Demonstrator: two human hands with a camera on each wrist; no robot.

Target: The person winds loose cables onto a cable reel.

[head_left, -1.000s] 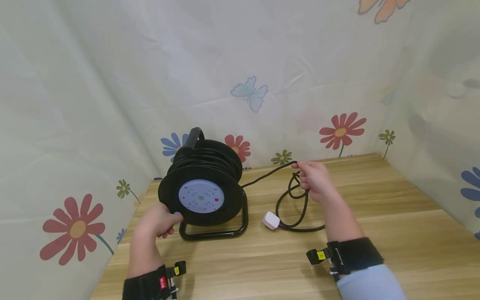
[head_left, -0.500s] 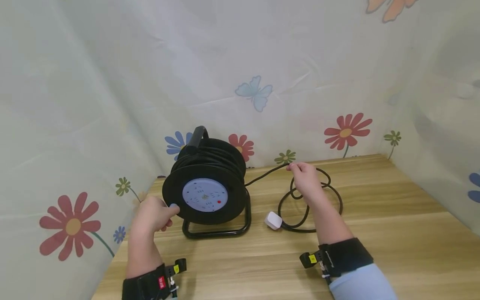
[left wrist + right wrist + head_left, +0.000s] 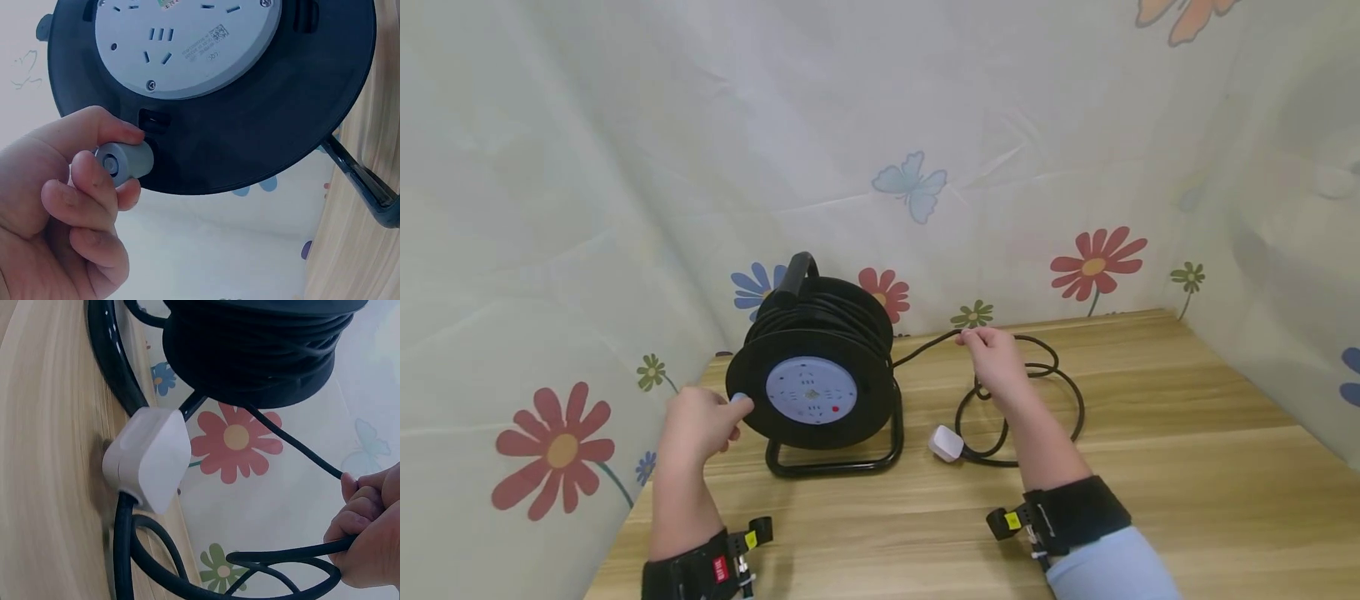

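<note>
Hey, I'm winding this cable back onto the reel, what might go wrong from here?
The loose cable lies in crossed loops behind your right hand, so it may knot or snag. The white plug could drag and catch the reel's stand. Your left hand pinches only the small knob, which may slip.

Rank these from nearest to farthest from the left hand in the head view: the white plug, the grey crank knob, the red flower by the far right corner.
Measured from the left hand:
1. Grey crank knob: pinched in that hand's fingers, at the reel's left rim.
2. White plug: on the table, right of the reel's stand.
3. Red flower: printed on the back curtain, far right.
</note>
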